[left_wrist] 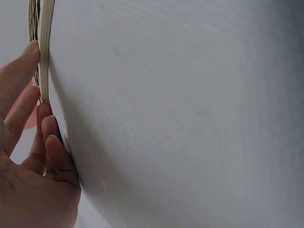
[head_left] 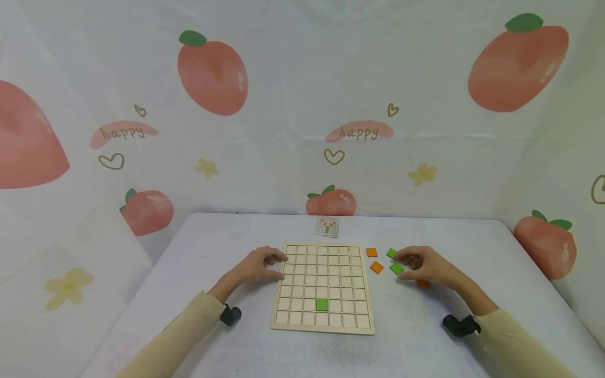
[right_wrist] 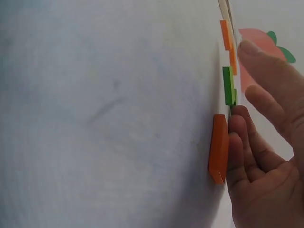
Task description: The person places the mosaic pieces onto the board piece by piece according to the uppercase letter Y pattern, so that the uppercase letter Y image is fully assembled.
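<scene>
A square wooden grid board [head_left: 345, 292] lies on the table with one green tile [head_left: 322, 304] in a cell near its lower middle. At its left edge my left hand [head_left: 259, 264] touches the rim with thumb and forefinger spread apart. My right hand [head_left: 425, 264] hovers low beside two loose green tiles, one near the fingertips [head_left: 392, 253] and another green tile [head_left: 396, 269] by the thumb. No tile shows pinched between those fingers. In the right wrist view an orange tile [right_wrist: 218, 149] lies against the curled lower fingers.
Two more orange tiles, one farther back [head_left: 372, 252] and one turned askew [head_left: 376, 267], lie right of the board. Behind the board is a small pattern card [head_left: 327, 227] with a coloured grid. A printed curtain [head_left: 283, 157] hangs around the white table [head_left: 227, 341].
</scene>
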`<state>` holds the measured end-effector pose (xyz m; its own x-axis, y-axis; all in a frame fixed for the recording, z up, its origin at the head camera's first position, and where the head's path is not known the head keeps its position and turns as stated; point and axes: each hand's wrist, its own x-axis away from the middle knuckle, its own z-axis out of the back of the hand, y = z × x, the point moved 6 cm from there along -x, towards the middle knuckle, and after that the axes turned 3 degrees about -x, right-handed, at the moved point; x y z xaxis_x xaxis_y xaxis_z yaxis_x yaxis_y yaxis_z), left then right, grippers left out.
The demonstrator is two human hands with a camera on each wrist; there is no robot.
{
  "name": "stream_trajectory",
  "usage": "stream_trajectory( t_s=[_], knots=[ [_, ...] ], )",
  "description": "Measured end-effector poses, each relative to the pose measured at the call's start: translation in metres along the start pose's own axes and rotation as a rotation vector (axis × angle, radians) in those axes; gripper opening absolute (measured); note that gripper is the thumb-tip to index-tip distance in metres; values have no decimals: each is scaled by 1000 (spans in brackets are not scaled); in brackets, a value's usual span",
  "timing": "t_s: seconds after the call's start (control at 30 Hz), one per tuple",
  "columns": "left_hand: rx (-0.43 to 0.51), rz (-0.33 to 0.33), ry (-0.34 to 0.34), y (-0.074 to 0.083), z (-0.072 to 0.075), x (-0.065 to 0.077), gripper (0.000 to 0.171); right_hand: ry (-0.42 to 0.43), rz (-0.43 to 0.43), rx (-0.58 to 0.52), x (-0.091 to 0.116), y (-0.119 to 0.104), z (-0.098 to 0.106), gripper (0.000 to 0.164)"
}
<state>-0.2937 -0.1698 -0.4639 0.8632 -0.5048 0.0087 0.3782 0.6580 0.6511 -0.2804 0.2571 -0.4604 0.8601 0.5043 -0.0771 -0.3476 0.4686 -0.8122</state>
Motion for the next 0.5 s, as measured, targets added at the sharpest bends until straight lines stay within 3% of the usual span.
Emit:
stream_trajectory(
  t_s=[0.5],
  knots=[
    [7,-1,-4,1,1,0,42,21,0,47,-3,7,-2,33]
  ],
)
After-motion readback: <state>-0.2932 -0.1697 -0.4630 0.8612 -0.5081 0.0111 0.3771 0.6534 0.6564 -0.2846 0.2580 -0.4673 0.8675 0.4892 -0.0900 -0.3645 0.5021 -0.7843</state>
